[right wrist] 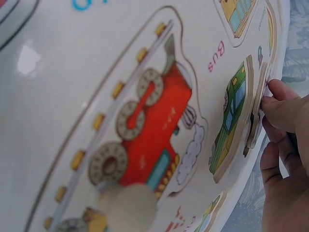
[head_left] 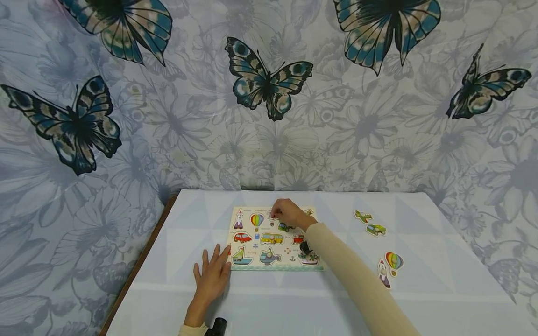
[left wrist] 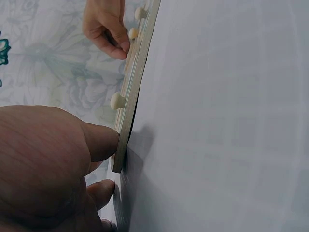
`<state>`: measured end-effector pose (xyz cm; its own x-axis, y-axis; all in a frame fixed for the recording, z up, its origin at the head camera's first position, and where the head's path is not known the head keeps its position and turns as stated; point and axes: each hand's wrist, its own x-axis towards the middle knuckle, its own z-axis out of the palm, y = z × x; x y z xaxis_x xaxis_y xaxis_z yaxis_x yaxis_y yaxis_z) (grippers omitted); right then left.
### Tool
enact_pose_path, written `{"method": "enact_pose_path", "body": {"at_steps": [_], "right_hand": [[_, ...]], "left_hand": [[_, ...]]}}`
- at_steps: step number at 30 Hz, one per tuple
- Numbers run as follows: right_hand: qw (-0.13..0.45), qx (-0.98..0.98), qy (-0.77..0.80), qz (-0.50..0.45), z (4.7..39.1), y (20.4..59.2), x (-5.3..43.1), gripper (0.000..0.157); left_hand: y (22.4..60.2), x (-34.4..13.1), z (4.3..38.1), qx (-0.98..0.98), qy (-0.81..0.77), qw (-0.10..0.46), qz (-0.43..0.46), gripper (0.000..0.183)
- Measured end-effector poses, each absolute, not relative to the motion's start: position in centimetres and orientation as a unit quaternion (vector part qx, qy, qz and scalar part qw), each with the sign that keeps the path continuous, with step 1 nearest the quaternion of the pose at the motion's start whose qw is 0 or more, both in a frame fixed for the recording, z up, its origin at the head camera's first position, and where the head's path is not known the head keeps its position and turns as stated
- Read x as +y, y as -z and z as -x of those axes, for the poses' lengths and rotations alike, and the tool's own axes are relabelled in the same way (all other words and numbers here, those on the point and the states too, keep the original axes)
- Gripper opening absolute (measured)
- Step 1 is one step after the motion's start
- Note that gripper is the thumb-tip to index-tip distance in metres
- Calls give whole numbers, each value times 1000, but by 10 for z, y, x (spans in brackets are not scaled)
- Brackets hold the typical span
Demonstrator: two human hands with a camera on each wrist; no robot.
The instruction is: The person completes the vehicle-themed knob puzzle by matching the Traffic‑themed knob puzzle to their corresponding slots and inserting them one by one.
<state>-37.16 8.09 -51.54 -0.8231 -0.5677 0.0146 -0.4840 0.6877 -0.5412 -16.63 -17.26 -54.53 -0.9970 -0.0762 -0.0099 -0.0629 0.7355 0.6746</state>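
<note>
A flat wooden knob puzzle board (head_left: 273, 269) with printed vehicles lies on the table. My right hand (head_left: 289, 213) is over its upper row, right of the balloon picture (head_left: 257, 220). There, thumb and fingertips pinch a thin wooden puzzle piece (right wrist: 258, 108), seen edge-on; its picture is hidden. Close by, the green car piece (right wrist: 231, 116) stands slightly proud of the board, near the red train (right wrist: 159, 130). My left hand (head_left: 213, 275) rests at the board's left edge, fingers spread, the thumb (left wrist: 101, 141) touching that edge.
Loose on the table to the right are a green plane piece (head_left: 363, 216), a green car piece (head_left: 375, 229), a balloon piece (head_left: 394, 262) and a rocket piece (head_left: 383, 274). Round knobs (left wrist: 117, 100) stick up from the board. A butterfly-patterned wall (head_left: 269, 154) stands behind the table.
</note>
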Motion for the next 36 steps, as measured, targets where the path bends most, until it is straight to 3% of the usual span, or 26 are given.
{"method": "enact_pose_path", "body": {"at_steps": [10,26,36], "right_hand": [[60,924,245,287,374,516,81,20],[82,928,251,264,375,518,84,19],[69,910,271,305,373,516,90,20]], "left_hand": [[546,-172,167,-932,360,11,-38,49],[546,-174,169,-936,352,16,-31,49],[547,-174,170,-934,355,9,-33,50]]}}
